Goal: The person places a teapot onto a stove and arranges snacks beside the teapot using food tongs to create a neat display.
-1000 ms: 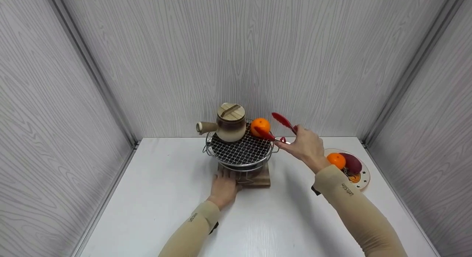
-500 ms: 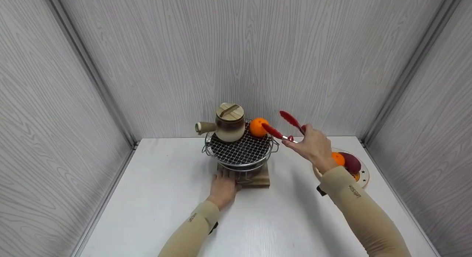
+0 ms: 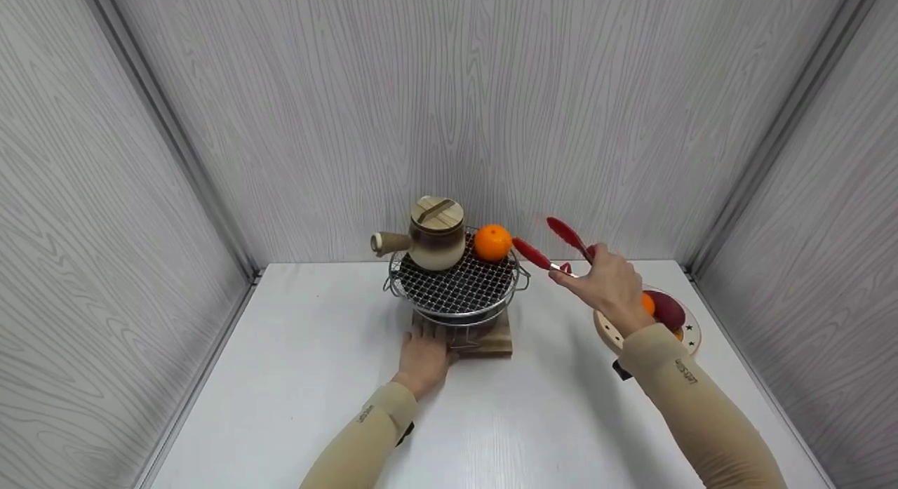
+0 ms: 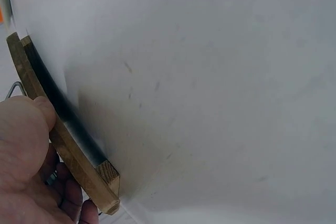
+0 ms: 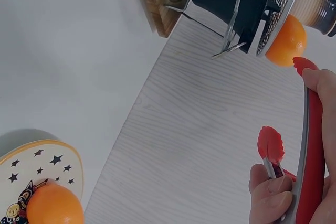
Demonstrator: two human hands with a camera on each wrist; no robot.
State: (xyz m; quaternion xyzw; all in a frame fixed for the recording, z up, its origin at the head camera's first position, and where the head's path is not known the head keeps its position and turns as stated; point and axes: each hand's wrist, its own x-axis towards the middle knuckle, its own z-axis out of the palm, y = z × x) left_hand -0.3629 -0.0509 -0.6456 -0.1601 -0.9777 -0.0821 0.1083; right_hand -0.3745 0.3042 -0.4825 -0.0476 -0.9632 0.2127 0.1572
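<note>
My left hand holds the front left corner of a wooden board, its thumb at the near edge in the left wrist view. On the board stands a small round grill with a wire mesh top. My right hand grips red-tipped tongs, arms spread with nothing between them. The lower tip is just right of an orange on the back right of the mesh. A brown and cream side-handled pot with a wooden lid sits left of that orange.
Right of the grill, partly behind my right forearm, lies a star-patterned plate. It bears a second orange and a long dark purple sweet-potato-like piece. Grey wood-grain panels enclose the white table at the back and sides.
My right hand has drawn the tongs to the right, from around the orange on the mesh to clear of it. That orange stays in place, and my left hand keeps its spot.
</note>
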